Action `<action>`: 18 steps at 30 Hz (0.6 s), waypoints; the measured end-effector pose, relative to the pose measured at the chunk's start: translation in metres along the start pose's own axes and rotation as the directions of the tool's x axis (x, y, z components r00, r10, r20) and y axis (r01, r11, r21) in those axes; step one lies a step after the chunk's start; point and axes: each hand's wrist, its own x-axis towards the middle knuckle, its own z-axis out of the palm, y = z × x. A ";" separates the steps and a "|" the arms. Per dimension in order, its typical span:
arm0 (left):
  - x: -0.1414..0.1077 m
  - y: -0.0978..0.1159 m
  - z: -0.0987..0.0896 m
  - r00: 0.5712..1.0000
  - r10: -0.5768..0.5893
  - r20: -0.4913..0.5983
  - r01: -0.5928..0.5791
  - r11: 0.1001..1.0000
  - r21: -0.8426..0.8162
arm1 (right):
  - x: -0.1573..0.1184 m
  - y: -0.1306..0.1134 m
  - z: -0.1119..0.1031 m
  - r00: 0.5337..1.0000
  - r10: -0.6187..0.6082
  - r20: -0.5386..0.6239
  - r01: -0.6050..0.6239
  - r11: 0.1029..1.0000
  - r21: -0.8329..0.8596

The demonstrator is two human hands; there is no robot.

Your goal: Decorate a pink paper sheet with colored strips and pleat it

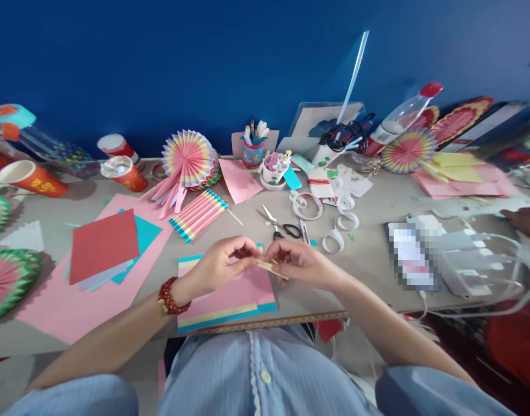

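Observation:
My left hand [223, 263] and my right hand [297, 263] meet above a pink sheet [230, 294] with yellow and blue edges, near the table's front edge. Between their fingertips runs a narrow pale yellow strip [271, 268], pinched at both ends. Just behind my hands lie scissors [271, 218] with open blades and a cutter [305, 231]. A pleated pink, yellow and blue paper piece [198, 215] rests behind my left hand. A thin stick [235, 216] lies beside it.
Coloured sheets [104, 245] lie on large pink paper at left. Paper fans [189, 159], cups [125, 173] and a pen holder [253, 153] line the wall. White tape coils [334, 240], a phone [412, 257] and cables are right. Another person's hand [525, 221] shows at the right edge.

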 end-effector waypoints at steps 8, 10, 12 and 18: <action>-0.008 -0.005 0.020 0.990 -0.089 -0.107 0.086 0.996 -0.033 | -0.007 0.017 0.002 0.993 -0.014 -0.116 -0.007 0.983 -0.183; -0.010 -0.005 0.024 0.988 -0.059 -0.144 0.061 0.998 0.012 | -0.008 0.021 0.004 0.990 0.004 -0.143 -0.022 0.992 -0.123; -0.012 -0.006 0.028 0.987 -0.025 -0.162 0.037 0.997 0.074 | -0.008 0.025 0.005 0.986 0.029 -0.166 -0.040 0.997 -0.064; -0.018 -0.013 0.036 0.984 0.054 -0.168 -0.011 0.969 0.246 | -0.012 0.031 0.010 0.969 -0.018 -0.247 -0.063 0.946 -0.317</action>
